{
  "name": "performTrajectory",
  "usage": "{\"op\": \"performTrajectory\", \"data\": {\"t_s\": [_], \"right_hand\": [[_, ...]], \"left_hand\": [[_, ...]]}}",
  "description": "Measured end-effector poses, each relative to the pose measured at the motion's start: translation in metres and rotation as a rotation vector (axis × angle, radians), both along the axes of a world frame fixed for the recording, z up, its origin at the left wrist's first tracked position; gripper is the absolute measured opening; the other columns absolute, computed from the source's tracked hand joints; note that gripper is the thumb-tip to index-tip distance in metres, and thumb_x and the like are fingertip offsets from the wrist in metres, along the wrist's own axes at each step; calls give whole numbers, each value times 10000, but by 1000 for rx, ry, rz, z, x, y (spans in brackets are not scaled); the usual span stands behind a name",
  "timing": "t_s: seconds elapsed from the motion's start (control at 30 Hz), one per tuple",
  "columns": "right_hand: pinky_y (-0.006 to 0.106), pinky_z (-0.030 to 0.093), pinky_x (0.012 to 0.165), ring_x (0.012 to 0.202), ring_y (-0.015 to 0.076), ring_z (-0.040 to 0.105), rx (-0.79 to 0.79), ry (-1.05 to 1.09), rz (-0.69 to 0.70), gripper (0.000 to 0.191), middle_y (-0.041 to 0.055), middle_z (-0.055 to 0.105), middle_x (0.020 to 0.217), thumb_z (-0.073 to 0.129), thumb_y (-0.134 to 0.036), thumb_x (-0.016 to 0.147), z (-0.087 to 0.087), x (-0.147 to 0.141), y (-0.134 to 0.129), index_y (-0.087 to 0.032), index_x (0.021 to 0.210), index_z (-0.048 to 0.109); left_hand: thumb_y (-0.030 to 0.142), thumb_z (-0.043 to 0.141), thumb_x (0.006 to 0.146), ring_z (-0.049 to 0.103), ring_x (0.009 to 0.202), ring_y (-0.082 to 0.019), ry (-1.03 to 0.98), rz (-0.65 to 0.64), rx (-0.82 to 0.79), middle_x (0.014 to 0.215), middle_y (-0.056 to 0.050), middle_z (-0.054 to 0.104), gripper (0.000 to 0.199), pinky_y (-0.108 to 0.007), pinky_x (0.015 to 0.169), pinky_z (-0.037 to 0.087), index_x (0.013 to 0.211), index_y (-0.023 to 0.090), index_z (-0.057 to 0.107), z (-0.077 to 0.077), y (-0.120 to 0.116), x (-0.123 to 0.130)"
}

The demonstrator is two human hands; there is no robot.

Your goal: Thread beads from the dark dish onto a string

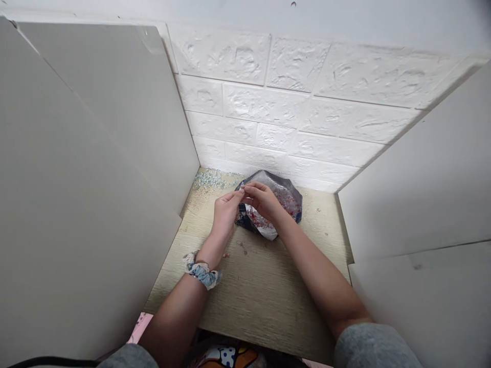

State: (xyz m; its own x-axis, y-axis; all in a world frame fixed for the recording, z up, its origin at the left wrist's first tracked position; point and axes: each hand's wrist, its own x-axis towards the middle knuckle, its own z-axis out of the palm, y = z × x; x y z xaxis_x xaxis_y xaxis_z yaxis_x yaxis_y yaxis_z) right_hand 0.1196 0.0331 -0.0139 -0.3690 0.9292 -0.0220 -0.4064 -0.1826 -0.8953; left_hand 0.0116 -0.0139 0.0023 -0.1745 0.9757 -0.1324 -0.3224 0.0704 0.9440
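Observation:
My left hand and my right hand meet at the fingertips over the left side of a dark-rimmed bag. Thumbs and forefingers of both are pinched together; whatever they hold is too small to make out. Inside the bag lie many small red, pink and clear beads. Its mouth is spread wide, with a silvery lining showing. Pale blue and green beads are heaped loosely on the wooden tabletop, beyond my left hand.
White panels close in the left, and another panel the right. A white brick-pattern wall stands behind the bag. A few loose beads lie on the wood near the bag. My left wrist wears a blue scrunchie.

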Motion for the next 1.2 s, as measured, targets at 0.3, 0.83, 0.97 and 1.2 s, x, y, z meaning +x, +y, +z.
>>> {"op": "performTrajectory", "data": {"t_s": [0.3,0.83,0.97,1.2], "right_hand": [[274,426,683,695,123,511,435,-325,-120,168,0,549,692,601,-312,742,16,6,-3,-176,658,551],[359,381,878,934,191,533,862,-623,-224,142,36,601,947,561,-314,830,58,22,-22,-240,769,666],[342,398,838,922,191,532,821,-583,-263,186,40,607,902,536,-372,847,55,21,-18,-232,776,637],[327,388,831,895,191,526,730,-1094,-224,226,84,594,948,442,-280,894,23,21,2,-163,862,632]], "left_hand": [[451,578,726,183,313,-9,-256,-161,-61,482,84,368,305,-174,321,84,738,148,546,6,-1,-2],[450,618,688,194,301,12,-313,-346,41,569,16,550,331,-182,333,66,775,130,616,11,-6,-3],[384,664,660,200,324,3,-256,-306,54,434,82,338,277,-158,342,101,728,119,617,9,-6,-3],[344,643,683,162,330,-8,-253,-65,13,430,114,230,234,-158,329,99,746,126,588,5,0,-4]]}}
